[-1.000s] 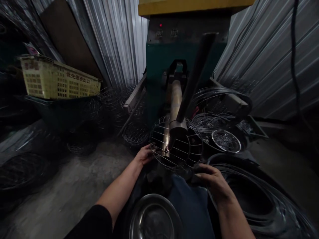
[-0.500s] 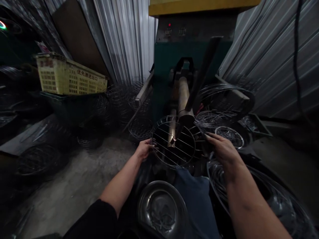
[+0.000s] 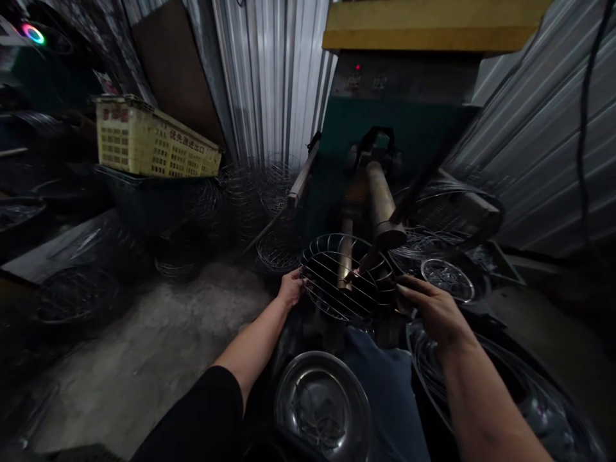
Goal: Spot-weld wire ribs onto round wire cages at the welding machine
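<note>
A round wire basket (image 3: 332, 305) with parallel bars across its bottom is held up between my hands. The fingers of my left hand (image 3: 291, 288) are closed on its left rim. My right hand (image 3: 430, 301) pinches its right side, though the exact contact is dark. The lower brass-coloured electrode (image 3: 345, 260) of a welding machine reaches into the basket's ring. Above it juts a thicker cylindrical arm (image 3: 382, 199), close to the basket's far right edge. Below, near my lap, sits a metal bowl (image 3: 322, 407) with thin wire pieces inside.
The green machine body (image 3: 332, 154) stands ahead under a yellow top (image 3: 428, 32). A yellow plastic crate (image 3: 158, 141) rests on a dark bin at left. Coiled wire (image 3: 529, 391) lies at right, near a bowl of small parts (image 3: 447, 280). Wire frames (image 3: 278, 250) are stacked behind my left hand.
My view has turned left and up, so most things sit farther right. The basket has tilted and turned, and more of its right side wires show. Both hands keep their hold.
</note>
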`<action>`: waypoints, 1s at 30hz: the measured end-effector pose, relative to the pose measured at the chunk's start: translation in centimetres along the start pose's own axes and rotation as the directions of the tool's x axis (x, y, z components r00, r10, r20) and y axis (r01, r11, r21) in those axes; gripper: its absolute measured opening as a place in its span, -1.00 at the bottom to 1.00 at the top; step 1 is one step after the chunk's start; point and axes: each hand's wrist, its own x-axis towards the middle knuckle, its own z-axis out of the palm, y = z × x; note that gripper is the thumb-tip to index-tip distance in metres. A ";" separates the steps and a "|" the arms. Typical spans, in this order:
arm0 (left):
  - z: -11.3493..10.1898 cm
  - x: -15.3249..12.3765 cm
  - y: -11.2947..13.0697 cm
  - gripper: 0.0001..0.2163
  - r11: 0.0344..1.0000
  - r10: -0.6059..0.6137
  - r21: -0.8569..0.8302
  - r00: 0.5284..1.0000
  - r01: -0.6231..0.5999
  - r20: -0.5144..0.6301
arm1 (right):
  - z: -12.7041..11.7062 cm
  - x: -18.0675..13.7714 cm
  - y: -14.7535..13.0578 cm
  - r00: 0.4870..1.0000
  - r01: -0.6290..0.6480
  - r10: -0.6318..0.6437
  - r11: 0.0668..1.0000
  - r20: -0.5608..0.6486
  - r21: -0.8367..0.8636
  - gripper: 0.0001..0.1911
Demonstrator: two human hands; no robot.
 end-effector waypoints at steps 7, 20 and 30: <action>0.8 2.4 -0.2 -0.65 0.998 0.026 -0.057 1.000 -0.027 -0.011 | 0.7 -0.4 -1.3 0.996 0.001 -0.003 1.000 -0.094 -0.024 -0.48; 0.1 3.0 -1.8 -0.68 0.991 0.072 -0.108 0.997 -0.072 -0.007 | -0.7 -2.3 -0.4 0.989 0.101 -0.097 0.994 -0.112 0.034 -0.47; 1.2 2.3 -1.4 -0.65 0.993 0.061 -0.106 0.998 -0.060 0.013 | 2.4 0.8 -5.4 0.999 0.037 -0.038 0.998 -0.013 -0.054 -0.59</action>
